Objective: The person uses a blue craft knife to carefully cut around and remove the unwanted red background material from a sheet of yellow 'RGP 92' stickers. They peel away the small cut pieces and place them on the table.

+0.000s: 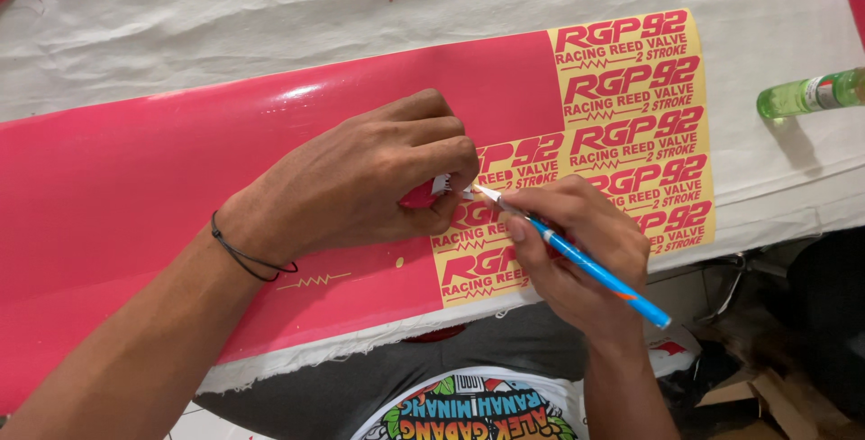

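- We see a long pink sheet [135, 188] of shiny sticker film lying on a white cloth [270, 8].
- The cloth covers a table, and the sheet runs from the near left to the far right.
- Our left hand [360, 179] rests on the sheet, near its middle.
- Its fingers are curled shut. They pinch a small pink scrap [422, 194] that is lifted up off the sheet.
- A thin black band [243, 255] goes round the left wrist.
- Our right hand [577, 251] is closed round a blue knife [586, 264], held like a pen.
- The knife's thin tip [478, 191] points left and sits right at the scrap, just beside the left fingertips.
- At the right end of the sheet the pink around the letters is gone. There we see yellow backing [631, 80] with pink sticker words in rows.
- We think the far right rows are all cleaned out. The rows under our hands look partly done.
- The whole left part of the sheet is plain pink, so we think a lot of peeling is left.
- On that pink part, near us, a thin zigzag line [315, 281] and a small dot [399, 263] show yellow through the pink.
- A green bottle [806, 93] lies on its side on the cloth, far off to the right.
- Near us, under the table edge, we see a shirt [468, 408] with a bright picture on it.
- Some brown cardboard [757, 399] lies on the floor at the near right.
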